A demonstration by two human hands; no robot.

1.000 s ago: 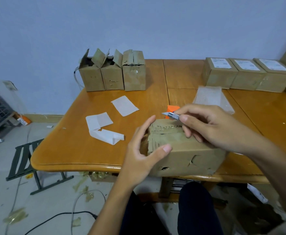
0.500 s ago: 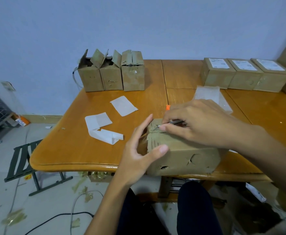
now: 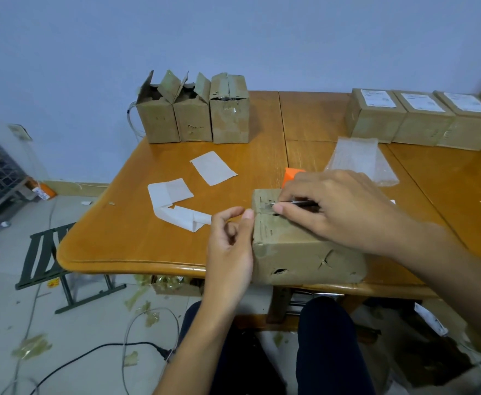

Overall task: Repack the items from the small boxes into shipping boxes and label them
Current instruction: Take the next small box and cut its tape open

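As knife touches one box, three unlabelled boxes, three labelled boxes

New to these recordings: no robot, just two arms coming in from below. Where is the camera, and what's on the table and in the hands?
No machine here: a person works bare-handed, and a wide-angle camera on their head looks down, so the arms enter from the bottom. The right hand pinches a slim knife in its fingers, blade on the top of a battered cardboard box at the near edge of the wooden table. The left hand rests against the box's left end, holding nothing. At the back stand three opened small boxes, left, and three closed labelled boxes, right. Between lie white paper pieces, a clear plastic bag and something orange, half hidden behind the right hand.
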